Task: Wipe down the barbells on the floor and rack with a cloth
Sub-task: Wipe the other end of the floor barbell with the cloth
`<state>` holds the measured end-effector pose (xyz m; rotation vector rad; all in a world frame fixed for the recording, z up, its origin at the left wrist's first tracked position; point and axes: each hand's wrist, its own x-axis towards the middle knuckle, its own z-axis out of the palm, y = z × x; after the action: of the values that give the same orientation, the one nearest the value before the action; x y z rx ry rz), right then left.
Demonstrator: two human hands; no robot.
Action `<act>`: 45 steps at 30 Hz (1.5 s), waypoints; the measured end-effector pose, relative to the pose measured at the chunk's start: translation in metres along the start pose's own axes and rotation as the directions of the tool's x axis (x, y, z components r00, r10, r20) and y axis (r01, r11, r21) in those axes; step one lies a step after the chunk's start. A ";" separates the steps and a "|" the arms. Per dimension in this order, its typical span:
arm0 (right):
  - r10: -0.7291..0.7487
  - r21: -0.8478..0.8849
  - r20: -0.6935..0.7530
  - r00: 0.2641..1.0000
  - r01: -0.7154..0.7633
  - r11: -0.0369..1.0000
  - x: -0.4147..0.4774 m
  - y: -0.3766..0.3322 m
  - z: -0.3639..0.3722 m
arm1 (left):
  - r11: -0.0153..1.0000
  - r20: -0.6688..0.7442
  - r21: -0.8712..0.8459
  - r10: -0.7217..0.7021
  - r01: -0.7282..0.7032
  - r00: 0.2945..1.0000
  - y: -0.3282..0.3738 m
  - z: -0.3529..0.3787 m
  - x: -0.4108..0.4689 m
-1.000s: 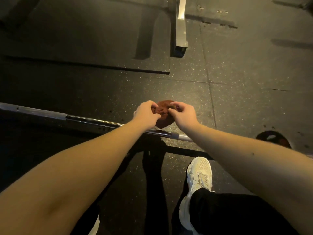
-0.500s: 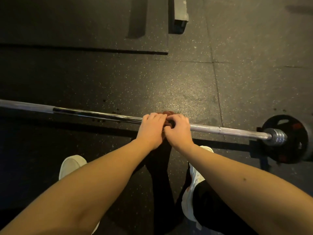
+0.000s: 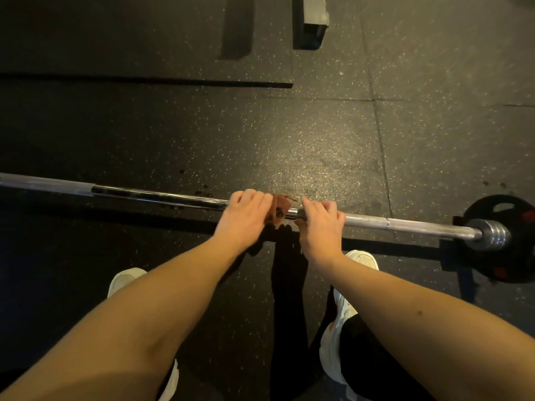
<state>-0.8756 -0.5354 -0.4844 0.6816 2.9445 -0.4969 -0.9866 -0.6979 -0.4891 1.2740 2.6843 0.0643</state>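
Note:
A long steel barbell (image 3: 150, 194) lies across the dark rubber floor, with a black weight plate (image 3: 503, 238) on its right end. A small brown cloth (image 3: 280, 206) is draped over the bar near its middle. My left hand (image 3: 246, 218) grips the cloth around the bar, fingers curled over the top. My right hand (image 3: 320, 224) holds the bar just to the right of the cloth, fingers curled over it and a bit of cloth under its palm. Most of the cloth is hidden by my hands.
My two white shoes (image 3: 359, 259) stand just behind the bar. A grey metal rack foot (image 3: 311, 21) sits on the floor at the top. A raised mat edge (image 3: 144, 81) runs across the far floor.
My hands came down from folding the cloth in the air and set it on the bar. They have since spread slightly apart along the bar.

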 end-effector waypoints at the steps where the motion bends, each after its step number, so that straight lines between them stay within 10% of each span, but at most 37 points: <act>1: -0.033 -0.005 0.004 0.999 0.033 0.999 0.001 -0.005 0.002 | 1.000 0.021 -0.003 -0.028 0.028 0.999 -0.016 -0.002 -0.006; 10: 0.038 0.135 -0.164 0.986 -0.016 0.991 0.008 -0.021 0.026 | 0.962 0.156 0.115 -0.265 0.249 0.952 -0.133 -0.030 -0.056; 21: 0.084 0.154 -0.152 0.985 -0.061 0.986 0.005 -0.025 0.024 | 0.983 0.022 -0.119 -0.140 0.141 0.990 0.019 -0.006 -0.007; 26: 0.096 0.165 -0.119 0.988 -0.075 0.983 0.006 -0.028 0.023 | 0.986 0.019 -0.110 -0.120 0.121 0.993 -0.045 -0.008 -0.035; 35: 0.059 0.176 -0.189 0.980 -0.025 0.984 0.008 -0.024 0.029 | 0.777 0.075 -0.199 -0.595 0.597 0.800 -0.213 -0.033 -0.112; 45: 0.035 0.170 -0.171 0.985 -0.006 0.985 0.009 -0.019 0.026 | 0.796 0.128 -0.354 -0.479 0.491 0.868 -0.190 -0.043 -0.092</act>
<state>-0.8922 -0.5561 -0.5050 0.8118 3.0780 -0.7285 -1.0824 -0.8882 -0.4561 0.4469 2.7004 0.4624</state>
